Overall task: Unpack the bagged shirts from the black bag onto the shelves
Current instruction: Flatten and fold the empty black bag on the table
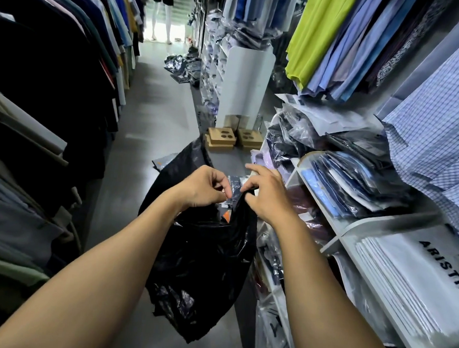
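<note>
Gripping black bag, white packs lettered "ARISTIN", perhaps cropped

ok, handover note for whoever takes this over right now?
Left hand: fingers curled at the mouth of the black plastic bag; what it pinches is unclear.
Right hand: pinches the bag's rim.
Clear-wrapped dark shirt packs show in the bag's mouth, none lifted out.
White shelves on the right hold stacked blue shirt packs; whether these came from this bag, cannot tell.
Left to do: pull the packs out and shelve them.
</note>
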